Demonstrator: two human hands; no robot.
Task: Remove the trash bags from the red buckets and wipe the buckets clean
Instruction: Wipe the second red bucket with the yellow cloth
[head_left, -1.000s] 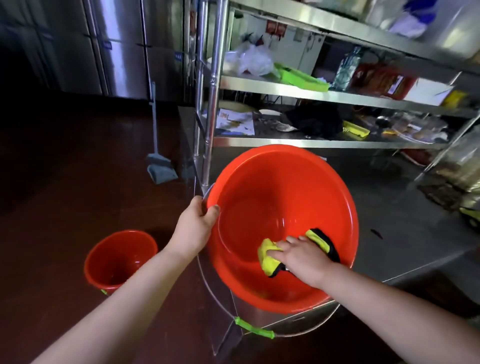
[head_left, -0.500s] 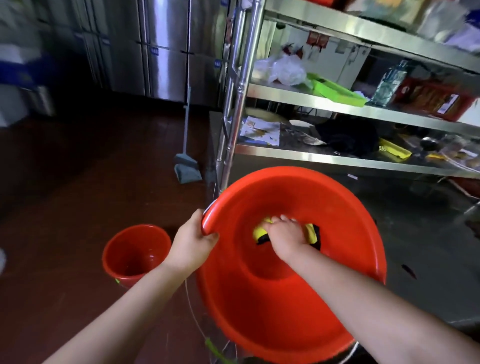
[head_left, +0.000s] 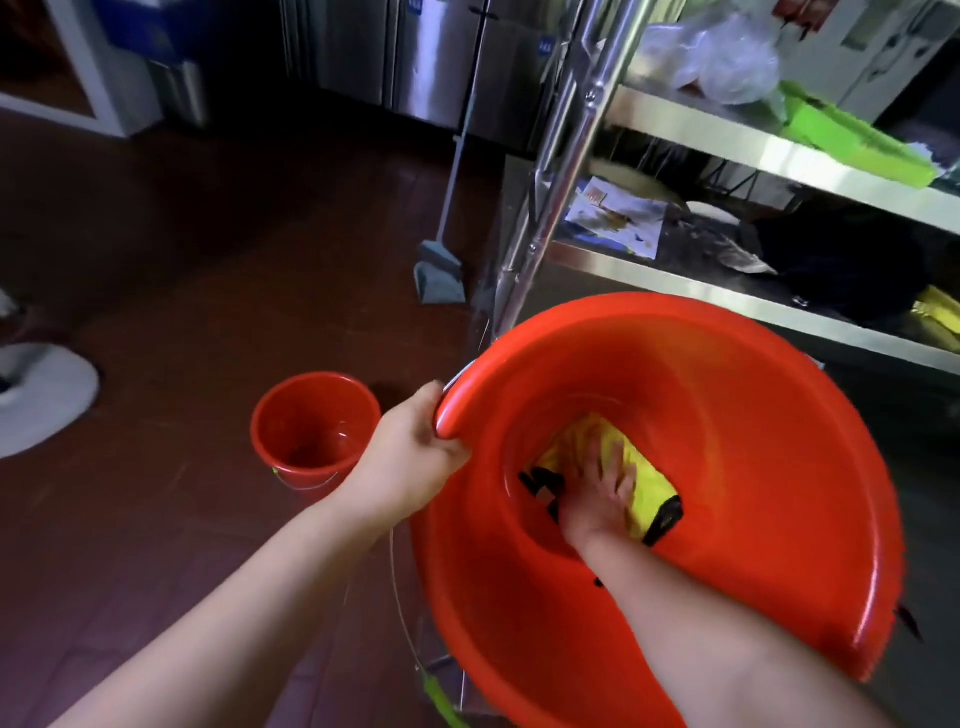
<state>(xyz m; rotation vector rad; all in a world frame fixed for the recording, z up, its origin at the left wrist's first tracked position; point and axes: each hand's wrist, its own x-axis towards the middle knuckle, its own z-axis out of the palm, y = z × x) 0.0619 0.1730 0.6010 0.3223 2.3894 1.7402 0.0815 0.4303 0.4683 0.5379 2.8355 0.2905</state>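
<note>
Because my left hand (head_left: 410, 462) clamps the rim of the tilted red bucket (head_left: 753, 467) to steady it, my right hand (head_left: 602, 488) presses flat-fingered on the yellow cloth (head_left: 644, 478) against its base.

left hand (head_left: 410, 457) gripping red bucket (head_left: 753, 415) rim, right hand (head_left: 597, 493) pressing cloth (head_left: 644, 478) inside

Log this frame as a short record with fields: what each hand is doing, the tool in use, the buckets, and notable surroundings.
left hand: left hand holds the rim of the large red bucket, grip curled over the edge
right hand: right hand pressed flat, fingers spread, on the yellow cloth deep inside that bucket
tool: yellow cloth with black edging
second bucket: small red bucket upright on the floor, no bag in it
trash bag in large bucket: none visible
surroundings: metal shelving, dustpan
</note>
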